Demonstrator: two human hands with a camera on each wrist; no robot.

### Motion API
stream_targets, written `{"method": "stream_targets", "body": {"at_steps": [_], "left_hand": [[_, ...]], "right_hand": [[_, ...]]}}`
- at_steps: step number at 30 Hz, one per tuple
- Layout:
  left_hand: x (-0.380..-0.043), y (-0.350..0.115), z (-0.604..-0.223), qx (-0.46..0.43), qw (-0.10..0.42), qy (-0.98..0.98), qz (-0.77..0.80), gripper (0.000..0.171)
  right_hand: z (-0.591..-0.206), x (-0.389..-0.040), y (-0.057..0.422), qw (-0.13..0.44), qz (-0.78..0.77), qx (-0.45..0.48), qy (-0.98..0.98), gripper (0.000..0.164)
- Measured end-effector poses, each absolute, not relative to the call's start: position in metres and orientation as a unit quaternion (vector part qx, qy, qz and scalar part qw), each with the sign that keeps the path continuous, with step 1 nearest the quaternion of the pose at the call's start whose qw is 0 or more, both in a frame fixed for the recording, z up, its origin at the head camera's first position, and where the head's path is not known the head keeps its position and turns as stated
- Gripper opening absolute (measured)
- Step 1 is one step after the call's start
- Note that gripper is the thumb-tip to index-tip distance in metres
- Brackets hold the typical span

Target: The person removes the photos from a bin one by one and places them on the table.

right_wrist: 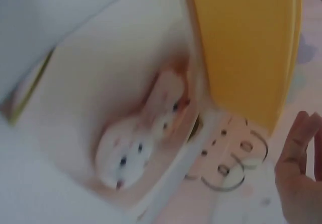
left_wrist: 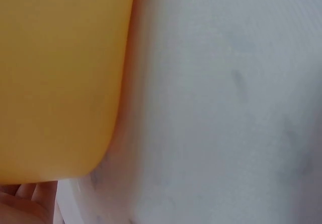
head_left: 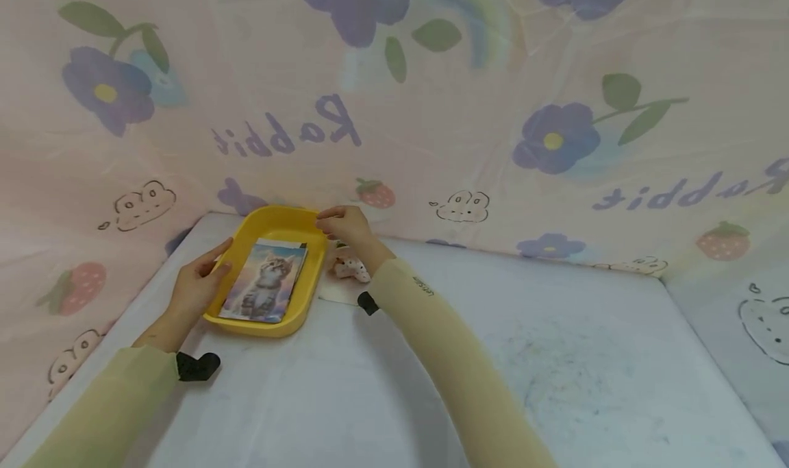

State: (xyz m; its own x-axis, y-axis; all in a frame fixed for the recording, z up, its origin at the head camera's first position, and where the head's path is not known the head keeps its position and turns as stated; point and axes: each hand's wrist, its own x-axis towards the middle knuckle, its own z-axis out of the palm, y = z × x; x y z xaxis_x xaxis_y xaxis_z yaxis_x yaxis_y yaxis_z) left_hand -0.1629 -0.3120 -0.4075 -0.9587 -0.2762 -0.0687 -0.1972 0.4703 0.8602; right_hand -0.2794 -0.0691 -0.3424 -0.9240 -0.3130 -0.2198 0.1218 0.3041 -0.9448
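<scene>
A yellow plastic tray [head_left: 265,329] lies on the white table at the back left. Inside it is a kitten picture card [head_left: 264,283], with dark edges of something under its right side. My left hand [head_left: 198,284] touches the tray's left wall, fingers and thumb fairly straight along the outside; in the left wrist view only part of this hand [left_wrist: 30,204] shows below the yellow wall. Near the tray's far right corner is my right hand [head_left: 350,227], fingers loosely bent. The right wrist view shows this hand [right_wrist: 297,173] apart from the tray.
Right of the tray, partly under my right forearm, lies a pale sheet [head_left: 335,291] with white spotted animal shapes [head_left: 351,268], blurred in the right wrist view. A patterned cloth wall [head_left: 419,132] rises behind the table. Grey smudges [head_left: 567,365] mark the tabletop at right.
</scene>
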Motion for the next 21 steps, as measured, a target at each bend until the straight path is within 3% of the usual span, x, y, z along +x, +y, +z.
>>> {"method": "stream_targets", "body": {"at_steps": [15,21], "left_hand": [[-0.163,-0.313,-0.407,0.130,0.040,-0.849,-0.510,0.050],[-0.163,-0.313,-0.407,0.138,0.047,-0.848,-0.509,0.050]], "right_hand": [[-0.349,-0.280,-0.110,0.280,-0.529,-0.127,0.791,0.035],[-0.353,-0.279,-0.123,0.285,-0.454,-0.159,0.829,0.038]]}}
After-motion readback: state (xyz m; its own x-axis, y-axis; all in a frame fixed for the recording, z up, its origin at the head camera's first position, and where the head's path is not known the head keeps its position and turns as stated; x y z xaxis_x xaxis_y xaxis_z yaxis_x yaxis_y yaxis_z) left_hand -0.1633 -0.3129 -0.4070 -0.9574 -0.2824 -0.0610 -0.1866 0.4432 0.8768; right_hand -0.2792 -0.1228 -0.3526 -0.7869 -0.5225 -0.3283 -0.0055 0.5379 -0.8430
